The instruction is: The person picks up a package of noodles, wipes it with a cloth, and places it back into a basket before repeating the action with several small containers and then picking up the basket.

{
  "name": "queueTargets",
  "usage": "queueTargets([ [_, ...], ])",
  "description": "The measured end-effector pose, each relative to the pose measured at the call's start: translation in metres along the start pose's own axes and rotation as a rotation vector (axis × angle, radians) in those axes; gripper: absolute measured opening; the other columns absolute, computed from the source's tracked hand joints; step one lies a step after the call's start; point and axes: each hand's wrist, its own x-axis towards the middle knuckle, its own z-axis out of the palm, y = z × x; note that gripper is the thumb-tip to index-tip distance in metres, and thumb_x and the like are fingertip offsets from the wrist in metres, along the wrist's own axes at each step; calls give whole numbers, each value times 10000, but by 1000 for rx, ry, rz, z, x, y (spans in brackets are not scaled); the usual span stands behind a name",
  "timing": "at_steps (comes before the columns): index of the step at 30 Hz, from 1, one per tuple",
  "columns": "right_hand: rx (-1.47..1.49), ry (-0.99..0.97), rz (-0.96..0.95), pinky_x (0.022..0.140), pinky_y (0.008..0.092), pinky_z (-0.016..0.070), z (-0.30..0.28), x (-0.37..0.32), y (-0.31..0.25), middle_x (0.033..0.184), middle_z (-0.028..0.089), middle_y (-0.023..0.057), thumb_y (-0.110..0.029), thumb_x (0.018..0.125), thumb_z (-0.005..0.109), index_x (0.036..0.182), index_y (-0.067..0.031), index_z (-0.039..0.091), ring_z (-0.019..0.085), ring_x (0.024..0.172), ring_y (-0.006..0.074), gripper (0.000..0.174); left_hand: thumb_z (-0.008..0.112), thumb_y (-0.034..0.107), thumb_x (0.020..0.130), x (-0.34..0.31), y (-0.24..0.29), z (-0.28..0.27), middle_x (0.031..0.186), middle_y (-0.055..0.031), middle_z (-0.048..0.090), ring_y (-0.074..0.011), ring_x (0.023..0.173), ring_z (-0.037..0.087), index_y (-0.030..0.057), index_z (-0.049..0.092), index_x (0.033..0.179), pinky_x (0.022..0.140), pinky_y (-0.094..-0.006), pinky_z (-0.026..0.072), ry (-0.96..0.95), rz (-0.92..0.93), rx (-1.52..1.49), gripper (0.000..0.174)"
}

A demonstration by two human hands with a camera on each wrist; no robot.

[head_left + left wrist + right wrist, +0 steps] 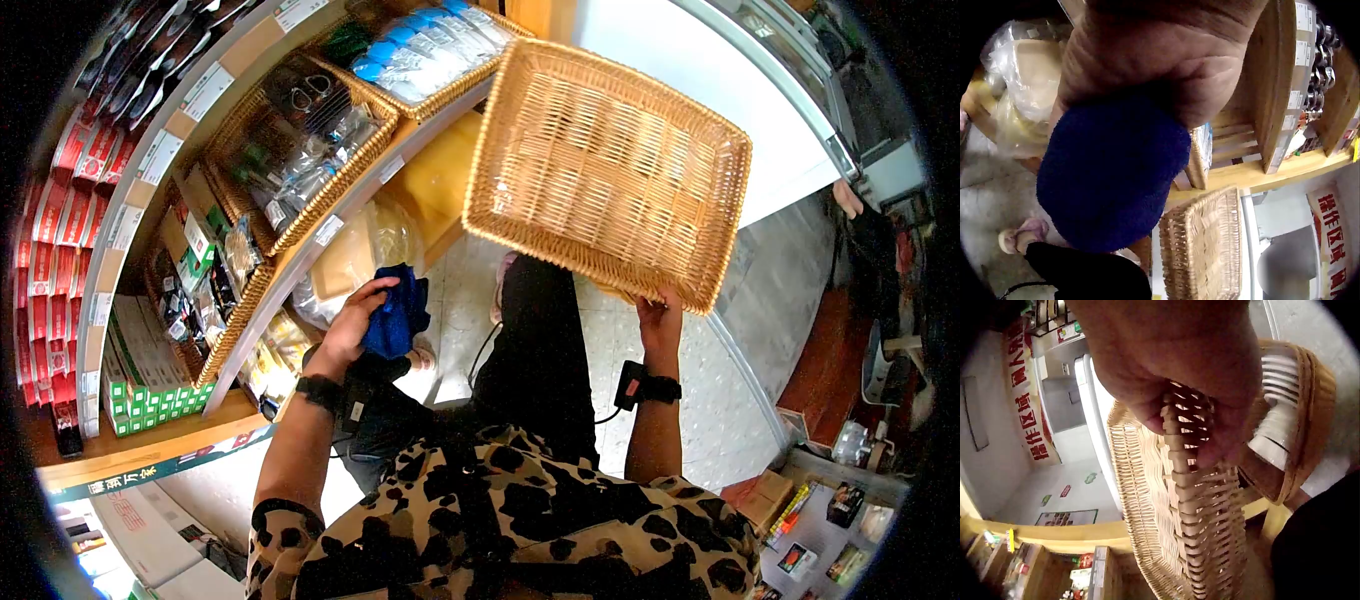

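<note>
Head view: your left hand (350, 322), raised beside the curved wooden shelf (290, 277), clutches a bunched dark-blue cloth (400, 312). Your right hand (660, 322) grips the near rim of a rectangular tan wicker basket (605, 170), held up and tilted. The white shelf-edge labels (328, 230) are too small to read.

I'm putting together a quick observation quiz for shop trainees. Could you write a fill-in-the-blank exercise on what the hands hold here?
1. The left hand holds a cloth that is ____ in colour.
2. The wicker basket gripped at its rim by the right hand has ____ in it.
3. The shelves stocked with goods stand on the person's ____ side.

Missing words: blue; nothing; left.
</note>
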Motion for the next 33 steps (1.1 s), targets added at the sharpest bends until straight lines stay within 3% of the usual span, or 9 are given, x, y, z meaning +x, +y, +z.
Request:
queueTargets([
  [4, -79, -86, 31, 795, 358, 525, 20, -20, 3, 1081, 582, 86, -178, 812, 558, 1096, -10, 529, 584, 962, 223, 331, 516, 411, 898, 4, 3, 15, 1159, -91, 558, -185, 996, 561, 48, 487, 1242, 864, -301, 458, 17, 26, -9, 501],
  [8, -257, -141, 105, 750, 360, 533, 35, -44, 6, 1074, 581, 75, -193, 808, 572, 1124, -35, 517, 602, 906, 218, 357, 572, 464, 848, 9, -3, 22, 1181, -110, 548, -187, 1050, 528, 2, 432, 1272, 914, -315, 415, 9, 76, 2, 643],
  [15, -282, -239, 163, 743, 363, 527, 41, -61, 9, 1085, 582, 66, -215, 810, 602, 1204, -76, 462, 604, 898, 209, 441, 653, 329, 762, -19, -3, 31, 1150, -157, 558, -211, 972, 559, -41, 431, 1238, 868, -298, 431, 143, 52, 302, 642],
  [18, -368, -300, 239, 773, 397, 520, 45, -66, -1, 1121, 564, 86, -332, 820, 618, 1236, -79, 442, 587, 946, 228, 517, 609, 264, 779, -24, -6, 29, 1083, -161, 584, -229, 929, 577, -49, 438, 1217, 820, -314, 459, 244, 53, 326, 565],
  [21, -436, -219, 259, 805, 434, 505, 39, -71, -23, 1174, 534, 112, -493, 816, 585, 1265, -83, 423, 549, 1033, 261, 629, 582, 246, 790, 3, -33, 1, 1040, -171, 592, -247, 931, 584, -59, 439, 1203, 783, -360, 491, 137, 93, 100, 533],
  [24, -581, -197, 153, 907, 493, 419, 20, -71, -62, 1258, 481, 168, -645, 818, 444, 1332, -69, 344, 479, 1155, 295, 779, 555, 235, 799, -9, -16, 6, 1053, -192, 578, -270, 865, 612, -62, 419, 1215, 736, -406, 525, 48, -3, 110, 529],
  [26, -561, -28, 119, 890, 471, 428, -2, -64, -81, 1262, 459, 227, -558, 831, 511, 1401, -24, 204, 477, 1158, 295, 840, 547, 219, 800, -7, -18, 4, 1007, -169, 603, -241, 796, 625, -73, 462, 1173, 700, -354, 531, 93, -103, 200, 481],
  [29, -588, -240, 247, 915, 375, 418, -16, -57, -93, 1276, 469, 163, -380, 876, 547, 1373, 3, 286, 492, 1136, 250, 679, 543, 225, 802, 12, -32, -1, 900, -111, 638, -178, 768, 613, -30, 600, 1014, 666, -298, 501, -33, -105, 198, 337],
  [33, -822, -122, 241, 895, 320, 426, -32, -29, -82, 1212, 524, 128, -268, 891, 544, 1291, 17, 413, 531, 1065, 214, 508, 537, 259, 813, 31, -14, 16, 870, -87, 638, -164, 740, 598, -16, 619, 988, 671, -289, 483, -90, -192, 223, 337],
])
